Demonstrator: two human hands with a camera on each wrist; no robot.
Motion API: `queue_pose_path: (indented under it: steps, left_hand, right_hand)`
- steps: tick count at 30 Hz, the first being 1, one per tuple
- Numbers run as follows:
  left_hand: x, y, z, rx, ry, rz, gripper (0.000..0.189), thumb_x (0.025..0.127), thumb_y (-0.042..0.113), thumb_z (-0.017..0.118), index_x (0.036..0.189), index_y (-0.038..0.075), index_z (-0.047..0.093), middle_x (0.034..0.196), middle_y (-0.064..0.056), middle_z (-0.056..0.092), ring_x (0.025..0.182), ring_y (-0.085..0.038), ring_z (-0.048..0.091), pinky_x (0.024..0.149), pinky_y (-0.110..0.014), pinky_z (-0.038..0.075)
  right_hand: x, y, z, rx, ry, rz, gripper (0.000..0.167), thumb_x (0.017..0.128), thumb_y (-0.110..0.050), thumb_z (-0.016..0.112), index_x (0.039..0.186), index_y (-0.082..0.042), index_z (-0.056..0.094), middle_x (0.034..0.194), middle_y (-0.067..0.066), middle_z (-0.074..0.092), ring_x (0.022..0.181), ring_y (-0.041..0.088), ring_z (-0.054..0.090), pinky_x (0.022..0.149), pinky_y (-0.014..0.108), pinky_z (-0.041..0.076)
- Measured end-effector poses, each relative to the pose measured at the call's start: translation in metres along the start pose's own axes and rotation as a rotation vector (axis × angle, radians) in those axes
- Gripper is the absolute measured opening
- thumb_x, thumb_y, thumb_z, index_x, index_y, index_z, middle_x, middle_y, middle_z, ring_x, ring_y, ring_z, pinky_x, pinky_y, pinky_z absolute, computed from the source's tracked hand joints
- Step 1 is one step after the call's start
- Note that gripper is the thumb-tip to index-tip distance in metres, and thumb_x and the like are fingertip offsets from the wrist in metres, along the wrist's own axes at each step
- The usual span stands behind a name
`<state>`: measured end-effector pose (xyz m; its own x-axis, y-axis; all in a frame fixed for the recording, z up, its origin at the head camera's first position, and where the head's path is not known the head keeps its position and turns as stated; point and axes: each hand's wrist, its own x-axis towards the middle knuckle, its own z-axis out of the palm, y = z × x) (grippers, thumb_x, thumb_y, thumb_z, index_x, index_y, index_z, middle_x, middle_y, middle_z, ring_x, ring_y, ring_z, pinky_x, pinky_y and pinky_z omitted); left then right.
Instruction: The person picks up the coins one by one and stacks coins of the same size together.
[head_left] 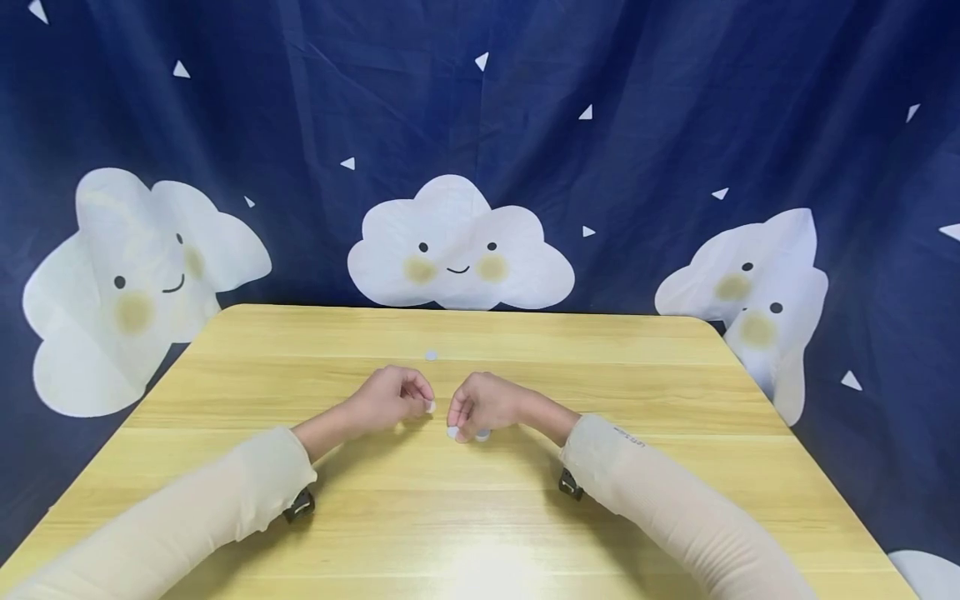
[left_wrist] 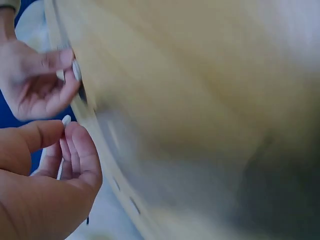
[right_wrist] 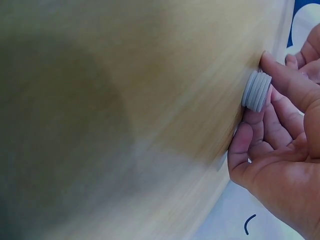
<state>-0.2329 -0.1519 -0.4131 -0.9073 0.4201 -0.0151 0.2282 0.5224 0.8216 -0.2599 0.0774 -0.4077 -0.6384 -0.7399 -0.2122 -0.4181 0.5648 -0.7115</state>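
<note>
My left hand (head_left: 390,398) pinches a small white disc (head_left: 431,407) between thumb and fingertip, raised a little off the table. In the left wrist view that disc (left_wrist: 66,120) shows edge-on at the fingertips. My right hand (head_left: 486,404) is close by, with thumb and finger at the rim of another white disc (head_left: 453,432); the left wrist view shows this disc (left_wrist: 76,70) between them. A short stack of several pale discs (right_wrist: 257,91) stands beside the right thumb and hides the fingertips' hold in the right wrist view.
A single pale disc (head_left: 431,355) lies farther back on the wooden table (head_left: 480,500). Behind the table's far edge hangs a dark blue curtain (head_left: 420,100) with clouds and triangles. Each wrist carries a black device under its sleeve cuff.
</note>
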Motion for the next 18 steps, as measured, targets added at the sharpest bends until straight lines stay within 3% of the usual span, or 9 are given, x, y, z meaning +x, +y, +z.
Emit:
queue_pose_path:
  steps: [5, 10, 13, 18]
  left_hand:
    - [-0.005, 0.006, 0.012, -0.197, -0.006, -0.141, 0.011, 0.087, 0.000, 0.069, 0.098, -0.001, 0.069, 0.081, -0.008, 0.065, 0.072, -0.018, 0.061, 0.061, -0.026, 0.052]
    - [-0.011, 0.013, 0.020, -0.317, 0.000, -0.253, 0.016, 0.087, -0.001, 0.068, 0.102, -0.003, 0.067, 0.091, -0.012, 0.065, 0.081, -0.023, 0.067, 0.071, -0.031, 0.058]
    - [-0.013, 0.016, 0.024, -0.358, 0.004, -0.281, 0.017, 0.086, -0.005, 0.066, 0.103, -0.006, 0.067, 0.094, -0.015, 0.066, 0.085, -0.025, 0.069, 0.079, -0.035, 0.061]
    - [-0.015, 0.017, 0.029, -0.387, -0.029, -0.287, 0.017, 0.087, -0.007, 0.066, 0.104, -0.008, 0.068, 0.096, -0.016, 0.067, 0.085, -0.024, 0.070, 0.081, -0.036, 0.061]
  right_hand:
    - [0.001, 0.002, -0.001, 0.001, -0.003, 0.000, 0.016, 0.080, -0.001, 0.085, 0.091, -0.007, 0.075, 0.083, -0.004, 0.072, 0.081, 0.010, 0.067, 0.077, 0.024, 0.057]
    - [0.002, 0.004, -0.001, 0.012, -0.001, -0.007, 0.016, 0.079, 0.000, 0.085, 0.090, -0.005, 0.075, 0.083, -0.002, 0.073, 0.080, 0.010, 0.067, 0.077, 0.024, 0.057]
    - [0.002, 0.003, -0.001, 0.022, -0.001, -0.017, 0.016, 0.078, 0.001, 0.085, 0.090, -0.004, 0.075, 0.083, 0.000, 0.073, 0.080, 0.011, 0.067, 0.077, 0.024, 0.057]
    - [0.000, 0.000, -0.001, 0.026, 0.002, -0.015, 0.017, 0.078, 0.001, 0.085, 0.090, -0.004, 0.075, 0.084, 0.000, 0.073, 0.080, 0.011, 0.067, 0.076, 0.024, 0.057]
